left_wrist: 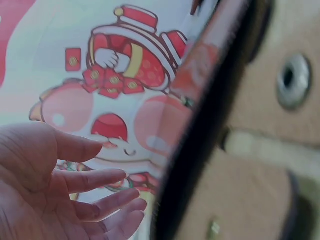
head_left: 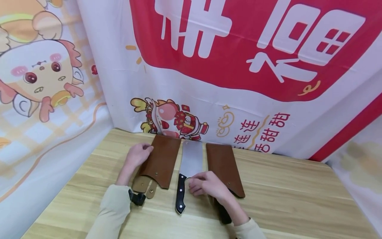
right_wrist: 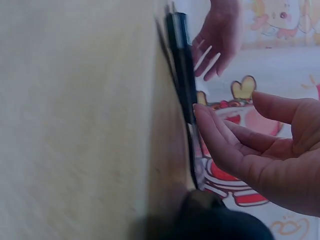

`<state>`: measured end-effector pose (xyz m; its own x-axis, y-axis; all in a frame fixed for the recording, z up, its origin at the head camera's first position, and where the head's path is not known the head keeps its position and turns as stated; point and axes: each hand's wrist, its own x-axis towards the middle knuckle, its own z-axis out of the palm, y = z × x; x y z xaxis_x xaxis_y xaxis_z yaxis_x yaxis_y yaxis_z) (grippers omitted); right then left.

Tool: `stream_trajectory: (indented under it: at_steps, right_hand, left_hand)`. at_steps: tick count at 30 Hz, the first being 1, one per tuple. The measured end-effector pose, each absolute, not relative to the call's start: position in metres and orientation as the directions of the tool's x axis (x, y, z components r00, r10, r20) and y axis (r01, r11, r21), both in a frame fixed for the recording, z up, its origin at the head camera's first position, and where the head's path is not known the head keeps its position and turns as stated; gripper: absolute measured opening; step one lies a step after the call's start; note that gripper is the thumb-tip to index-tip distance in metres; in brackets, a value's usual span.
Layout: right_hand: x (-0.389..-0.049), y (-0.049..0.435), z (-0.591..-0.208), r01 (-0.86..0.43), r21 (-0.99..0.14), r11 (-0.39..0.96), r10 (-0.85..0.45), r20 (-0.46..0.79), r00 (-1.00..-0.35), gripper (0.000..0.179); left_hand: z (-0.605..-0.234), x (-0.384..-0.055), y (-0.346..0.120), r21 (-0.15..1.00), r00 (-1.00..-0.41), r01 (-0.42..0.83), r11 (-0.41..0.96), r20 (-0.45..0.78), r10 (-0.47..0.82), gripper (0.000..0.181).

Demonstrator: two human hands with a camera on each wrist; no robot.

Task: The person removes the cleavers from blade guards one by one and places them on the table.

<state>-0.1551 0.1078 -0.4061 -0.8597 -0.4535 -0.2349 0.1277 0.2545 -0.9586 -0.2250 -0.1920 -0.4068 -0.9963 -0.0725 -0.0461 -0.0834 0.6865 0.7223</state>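
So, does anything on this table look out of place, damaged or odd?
Nothing looks spilled or damaged. If anything, the cleaver stands out: its blade lies bare between the left sheath and the right sheath, rather than covered.

Wooden table (head_left: 292,186): bright, evenly lit in the head view, paler sheen toward the bottom.
Cleaver blade (head_left: 192,157): soft grey sheen.
Metal snap (left_wrist: 294,81): blurred, close-up in the left wrist view.
Right wrist view: dimmer, wood grain (right_wrist: 75,115) smeared.

Cleaver (head_left: 188,167): on table (head_left: 292,199), between left sheath (head_left: 164,159) and right sheath (head_left: 222,162), handle (head_left: 180,194) near
Left sheath: straps (head_left: 140,184) at near end
Left hand (head_left: 138,154): left sheath's left edge
Right hand (head_left: 209,185): right of cleaver's handle
Backdrop (head_left: 167,79): behind table's far edge
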Motion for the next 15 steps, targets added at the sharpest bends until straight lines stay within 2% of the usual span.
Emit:
stream_trajectory:
  at_steps: [15]
  right_hand:
    - [-0.159, 0.146, -0.381, 0.067, -0.968, 0.240, -0.399, -0.162, -0.902, 0.039]
  left_hand:
    - [-0.373, -0.210, -0.151, 0.764, -1.000, 0.014, 0.645, 0.029, -0.012, 0.050]
